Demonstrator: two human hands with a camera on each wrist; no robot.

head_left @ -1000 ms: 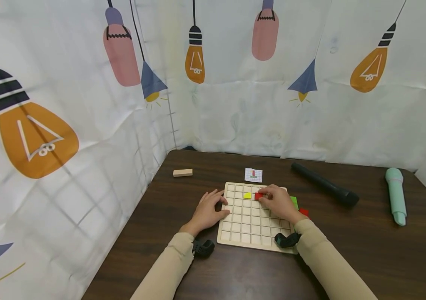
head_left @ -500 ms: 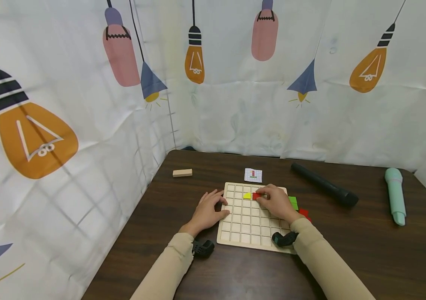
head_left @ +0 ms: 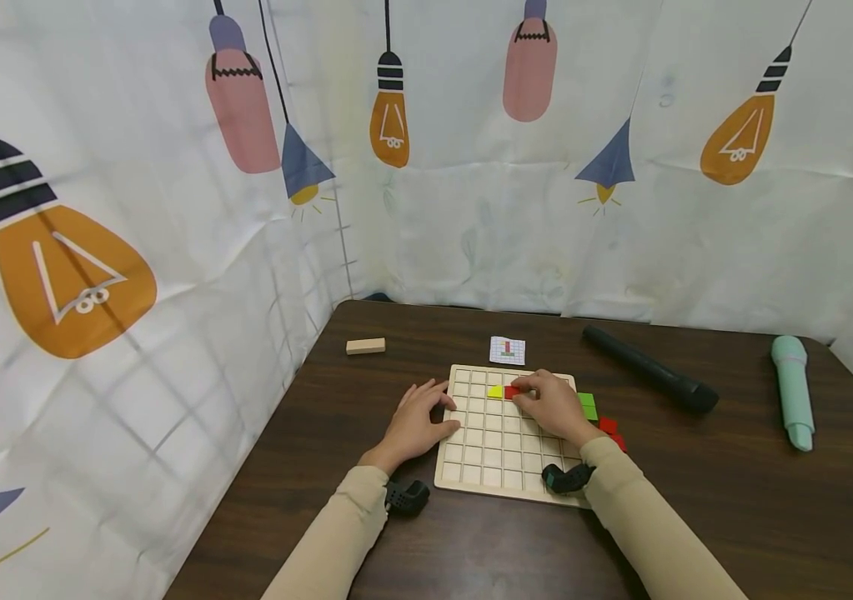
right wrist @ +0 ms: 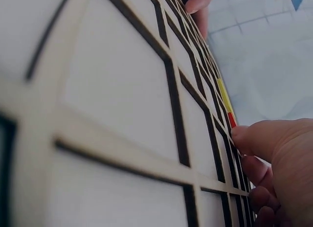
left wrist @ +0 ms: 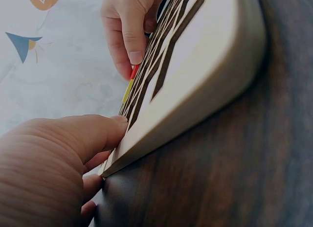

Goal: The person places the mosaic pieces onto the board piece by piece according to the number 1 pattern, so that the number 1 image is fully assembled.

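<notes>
A pale wooden grid board (head_left: 473,477) lies on the table between the hands. My left hand (head_left: 413,423) rests against its left edge, thumb and fingers spread apart along the rim; in the left wrist view the thumb (left wrist: 100,131) touches the rim. Close to the board's far side, my right hand (head_left: 557,407) pinches a red tile (head_left: 510,392) between thumb and fingertips. That tile sits right beside a yellow tile (head_left: 496,392) with a slanted side. The right fingers partly cover the red tile; its red edge (right wrist: 232,119) shows in the right wrist view.
Green tiles (head_left: 587,406) and red tiles (head_left: 609,426) lie by the board's right edge. Behind the board is a small printed pattern card (head_left: 507,351). A wooden block (head_left: 366,346), a black cylindrical object (head_left: 651,369) and a mint-green microphone-shaped object (head_left: 793,392) lie farther out.
My right hand has shifted slightly left with the red tile, closing the gap to the yellow tile. More of the red tiles at the right shows. The left hand has stayed put.
</notes>
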